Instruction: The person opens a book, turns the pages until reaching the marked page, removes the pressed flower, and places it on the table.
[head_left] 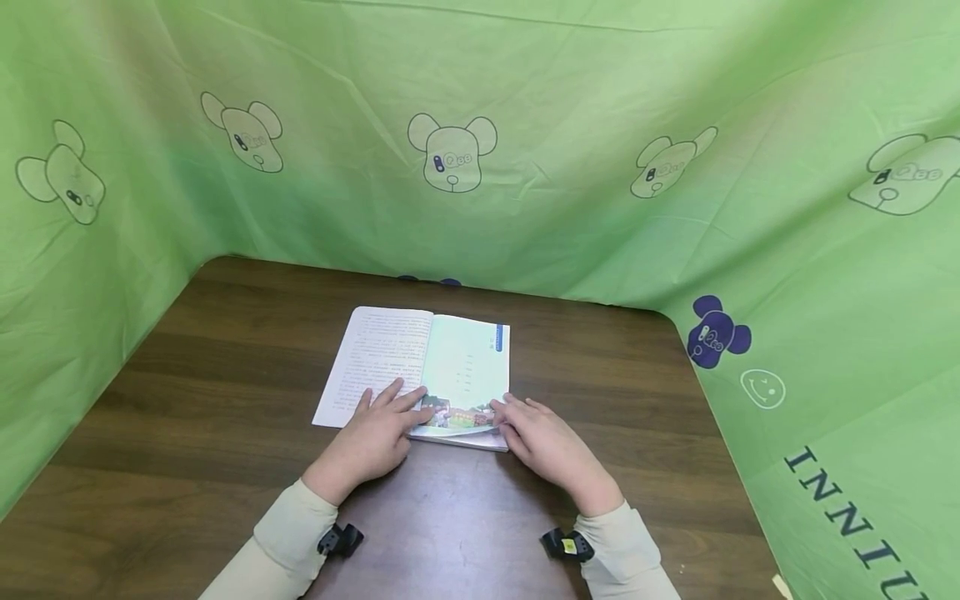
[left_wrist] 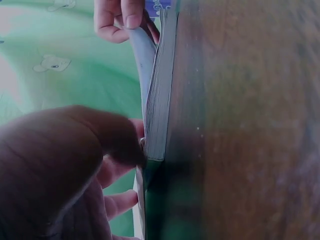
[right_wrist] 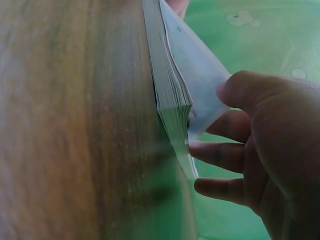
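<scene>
An open book (head_left: pixel 465 354) lies on the table, dense text on its left page and a colourful picture along the bottom of its right page. My left hand (head_left: pixel 375 437) rests with spread fingers across the lower left page and the fold. At the lower right corner, my right hand (head_left: pixel 543 442) pinches a page (right_wrist: pixel 197 75) between thumb and forefinger. That page's corner bends up, away from the thick stack of pages (right_wrist: pixel 167 85) beneath it. In the left wrist view the lifted page (left_wrist: pixel 143 57) curves up from the block toward the right hand's fingers.
The brown wooden table (head_left: pixel 600 375) extends around the book. Green cloth (head_left: pixel 540 225) printed with bear heads hangs behind and at both sides. Black wrist cameras sit at both cuffs, the left one (head_left: pixel 341 540) and the right one (head_left: pixel 567 546).
</scene>
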